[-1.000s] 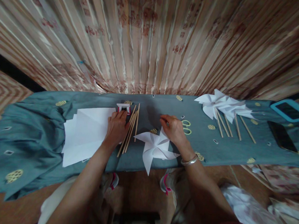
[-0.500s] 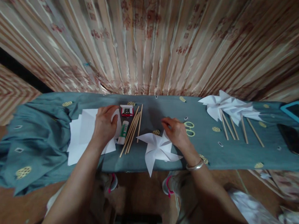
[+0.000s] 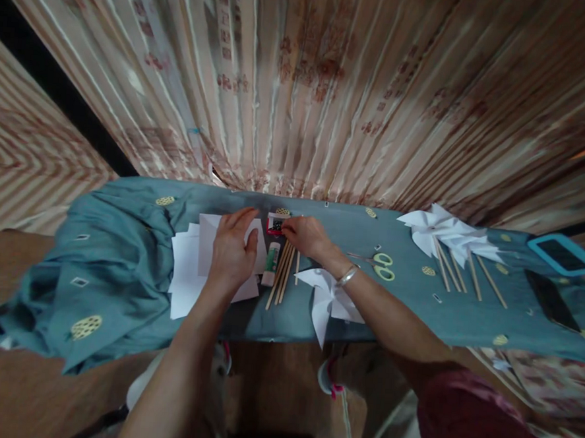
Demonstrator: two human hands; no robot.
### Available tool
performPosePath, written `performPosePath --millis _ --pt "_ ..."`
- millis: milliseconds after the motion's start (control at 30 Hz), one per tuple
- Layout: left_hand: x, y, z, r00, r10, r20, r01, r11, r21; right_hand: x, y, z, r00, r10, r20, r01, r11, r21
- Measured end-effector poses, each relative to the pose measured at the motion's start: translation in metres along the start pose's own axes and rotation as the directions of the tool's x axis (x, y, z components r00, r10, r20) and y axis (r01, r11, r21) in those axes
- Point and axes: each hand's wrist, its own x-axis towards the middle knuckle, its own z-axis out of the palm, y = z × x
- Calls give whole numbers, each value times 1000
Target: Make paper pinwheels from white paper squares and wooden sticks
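Note:
My left hand (image 3: pixel 234 252) rests over the stack of white paper sheets (image 3: pixel 184 272), fingers stretched out and thumb apart, holding nothing. My right hand (image 3: pixel 308 236) reaches across to a small red and white box (image 3: pixel 273 224) with tiny dark pieces inside. Its fingers are pinched together at the box's right edge; whatever lies between them is hidden. Beneath the right wrist and forearm lies a white paper pinwheel (image 3: pixel 322 303), partly covered. A green and white glue stick (image 3: pixel 270 264) and several thin wooden sticks (image 3: pixel 282 274) lie between the paper and the pinwheel.
Scissors with pale green handles (image 3: pixel 384 266) lie right of my right wrist. Farther right are several pinwheels on sticks (image 3: pixel 433 227), a dark phone (image 3: pixel 552 301) and a blue-framed device (image 3: pixel 539 243). A green cloth (image 3: pixel 406 312) covers the narrow table; a curtain (image 3: pixel 299 114) hangs behind.
My right hand has moved left from the pinwheel's upper edge to the small box, its forearm now over the pinwheel. My left hand stays over the paper. The view has shifted left.

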Motion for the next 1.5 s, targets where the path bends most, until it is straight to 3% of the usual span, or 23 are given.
performPosePath --millis 433,1133,1333,1500 --pt "-5 -4 -10 1000 14 -19 -15 998 -65 44 -13 6 996 70 62 -62 991 -115" --pt "-4 -1 -6 999 26 -21 -28 997 -70 44 -10 2 997 24 71 -14 990 -138" --pt "-4 -2 -4 999 30 -22 -32 997 -71 46 -10 5 999 23 42 -20 998 -67" --pt "-3 0 -5 1000 9 -12 -10 997 -81 34 -5 9 997 43 -61 -36 993 116"
